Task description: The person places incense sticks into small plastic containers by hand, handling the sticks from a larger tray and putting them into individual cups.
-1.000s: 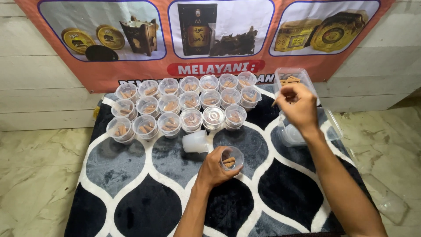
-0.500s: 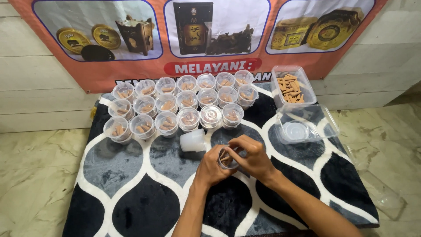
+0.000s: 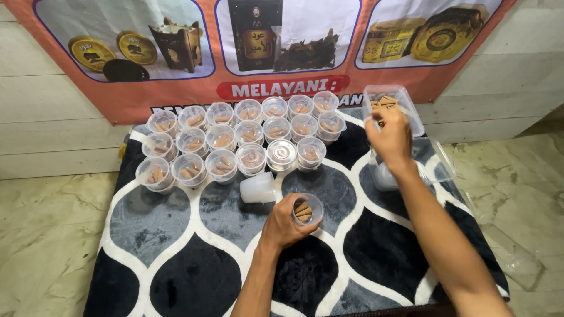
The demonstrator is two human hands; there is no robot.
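From my head camera I see my left hand [image 3: 282, 226] low in the middle of the patterned mat [image 3: 176, 264], its fingers [image 3: 294, 230] curled around a small clear cup [image 3: 308, 209] and pressing its wall; the cup stands on the mat, tipped slightly toward me, with a few short tan sticks [image 3: 302, 211] lying inside. My right hand [image 3: 390, 136] is stretched out to the far right corner of the mat, over the near edge of a clear rectangular tub [image 3: 405, 103] that holds a loose heap of the same tan sticks; the fingers are bent down and drawn together, but I cannot tell whether they are pinching a stick. Just this side of that tub lies a second clear tray [image 3: 437, 159], with a pale round lid or cup partly hidden under my wrist. Beyond my left hand, a stack of empty translucent cups [image 3: 258, 188] lies on its side, near the held cup but apart from it. Behind that, three rows of filled cups [image 3: 235, 144] stand upright and close-packed, each with a few tan sticks in the bottom; one cup in the front row [image 3: 281, 154] looks capped or empty, showing a pale ringed top. The mat rests on a marbled floor [image 3: 47, 235] below a printed banner [image 3: 176, 88].
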